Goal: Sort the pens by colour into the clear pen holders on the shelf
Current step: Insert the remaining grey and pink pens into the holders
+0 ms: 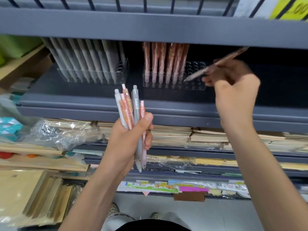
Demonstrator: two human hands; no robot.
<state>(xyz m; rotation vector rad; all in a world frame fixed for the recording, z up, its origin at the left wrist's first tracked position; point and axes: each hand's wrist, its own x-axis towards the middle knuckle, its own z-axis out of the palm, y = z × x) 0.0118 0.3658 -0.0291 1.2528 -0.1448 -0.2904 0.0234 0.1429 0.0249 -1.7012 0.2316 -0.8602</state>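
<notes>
Left hand (128,139) grips pens (135,104) before a grey shelf (100,100) (two clear holders (195,85)).

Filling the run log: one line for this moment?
right hand: holds pink pen, tip at right holder | left hand: grips pen bundle

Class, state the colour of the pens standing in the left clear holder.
Those pens are grey, shown best in the head view.

A dark grey shelf (83,99) carries two clear holders, set apart. Grey pens (86,59) crowd the left holder (124,70); pink pens (165,60) stand in the right holder (197,85).
</notes>
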